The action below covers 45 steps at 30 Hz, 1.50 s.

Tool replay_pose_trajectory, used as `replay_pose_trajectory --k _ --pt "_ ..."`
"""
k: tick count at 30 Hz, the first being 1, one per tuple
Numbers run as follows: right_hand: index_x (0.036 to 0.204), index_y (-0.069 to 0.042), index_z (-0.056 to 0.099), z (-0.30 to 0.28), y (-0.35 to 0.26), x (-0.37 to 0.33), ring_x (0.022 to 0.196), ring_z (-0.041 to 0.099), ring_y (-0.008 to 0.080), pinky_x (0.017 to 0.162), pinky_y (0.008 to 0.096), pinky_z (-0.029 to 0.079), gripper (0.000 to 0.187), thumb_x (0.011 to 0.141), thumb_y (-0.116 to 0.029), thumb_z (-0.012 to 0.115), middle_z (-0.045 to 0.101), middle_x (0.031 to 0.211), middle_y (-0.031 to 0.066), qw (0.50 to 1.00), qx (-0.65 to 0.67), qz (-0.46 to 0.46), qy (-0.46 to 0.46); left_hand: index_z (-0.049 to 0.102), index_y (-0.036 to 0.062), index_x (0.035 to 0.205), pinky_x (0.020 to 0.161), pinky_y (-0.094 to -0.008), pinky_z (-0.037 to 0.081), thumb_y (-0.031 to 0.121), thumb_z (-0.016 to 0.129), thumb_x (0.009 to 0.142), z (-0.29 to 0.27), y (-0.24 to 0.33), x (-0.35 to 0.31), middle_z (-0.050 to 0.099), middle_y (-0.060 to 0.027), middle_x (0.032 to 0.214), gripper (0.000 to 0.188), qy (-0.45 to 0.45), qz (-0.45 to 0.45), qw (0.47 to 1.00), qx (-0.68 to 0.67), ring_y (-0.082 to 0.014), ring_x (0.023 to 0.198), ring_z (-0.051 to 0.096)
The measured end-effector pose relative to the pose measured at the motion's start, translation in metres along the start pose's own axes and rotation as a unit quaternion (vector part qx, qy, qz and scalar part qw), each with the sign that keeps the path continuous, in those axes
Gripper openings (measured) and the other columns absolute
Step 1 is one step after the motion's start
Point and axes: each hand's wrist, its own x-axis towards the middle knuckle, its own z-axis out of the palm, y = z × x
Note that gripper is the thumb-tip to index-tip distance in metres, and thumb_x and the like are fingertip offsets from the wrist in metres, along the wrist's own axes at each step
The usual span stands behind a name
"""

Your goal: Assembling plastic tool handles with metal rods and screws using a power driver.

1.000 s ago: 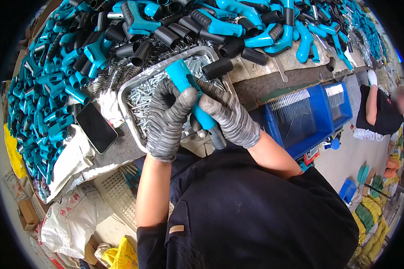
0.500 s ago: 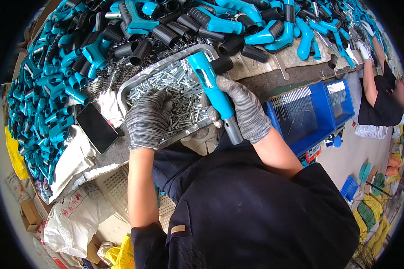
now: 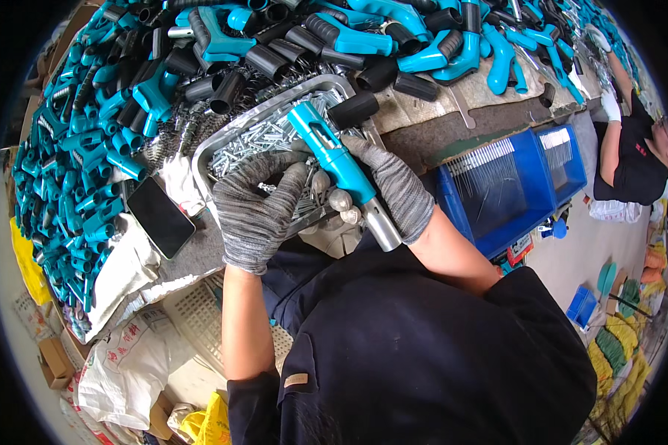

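Observation:
My right hand (image 3: pixel 398 190), in a grey knit glove, is wrapped round a teal tube (image 3: pixel 343 172) that has a long slot near its upper end and a bare metal sleeve at its lower end. The tube slants over a metal tray (image 3: pixel 200 167) of loose silvery pins (image 3: pixel 254 141). My left hand (image 3: pixel 254 209), gloved alike, has its fingers and thumb drawn together beside the tube's slotted part. Whatever its fingertips may hold is too small or hidden to make out.
Teal and black handle parts (image 3: pixel 89 148) are heaped along the bench's left and far side. A phone (image 3: pixel 160 216) lies left of the tray. Blue bins (image 3: pixel 490 245) with thin metal rods stand at the right. A co-worker (image 3: pixel 631 159) reaches over the bench at the far right.
My left hand has lifted from the pins and moved right, up against the tube. The tube has shifted slightly left and turned in my right hand, so its slot faces differently.

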Motion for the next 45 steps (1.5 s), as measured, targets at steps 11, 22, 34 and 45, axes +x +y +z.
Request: replay_pose_trajectory --k 11,22,34,45 --pt "0.120 0.001 0.050 0.002 -0.008 -0.015 0.057 0.065 0.0253 0.047 0.0305 0.055 0.049 0.095 -0.040 0.048 0.065 0.081 0.0181 0.998 -0.065 0.002 -0.021 0.067 0.0009 0.080 0.061 -0.0266 0.051 0.007 0.077 0.074 0.012 -0.005 0.003 0.067 -0.0083 0.074 0.013 -0.134 -0.113 0.900 -0.398 -0.0144 0.065 0.063" --pt "0.111 -0.002 0.054 -0.001 0.004 -0.021 0.048 0.060 0.0191 0.040 0.0269 0.050 0.052 0.093 -0.050 0.046 0.064 0.078 0.0179 0.986 0.077 0.016 -0.149 0.057 0.0045 0.100 0.057 -0.0297 0.052 0.017 0.077 0.074 0.033 0.011 0.000 0.064 -0.0089 0.083 0.036 -0.159 -0.192 0.811 -0.529 -0.0193 0.056 0.061" --pt "0.103 0.002 0.059 0.014 -0.041 -0.044 0.072 0.063 0.0146 0.067 0.0259 0.053 0.059 0.084 -0.054 0.059 0.065 0.082 0.0106 0.876 -0.285 -0.376 0.098 0.054 0.0005 0.107 0.071 -0.0351 0.046 0.043 0.050 0.095 0.110 0.020 -0.024 0.060 -0.0073 0.082 0.045 -0.209 0.033 0.966 -0.149 -0.0206 0.075 0.057" --pt "0.106 -0.001 0.055 -0.029 -0.069 -0.054 0.060 0.059 0.0143 0.049 0.0260 0.051 0.047 0.089 -0.045 0.056 0.060 0.081 0.0078 0.906 -0.034 -0.405 0.117 0.052 0.0106 0.124 0.085 -0.0340 0.046 0.033 0.065 0.085 0.078 0.026 0.051 0.061 -0.0164 0.111 0.047 -0.017 0.259 0.871 0.418 -0.0300 0.099 0.059"
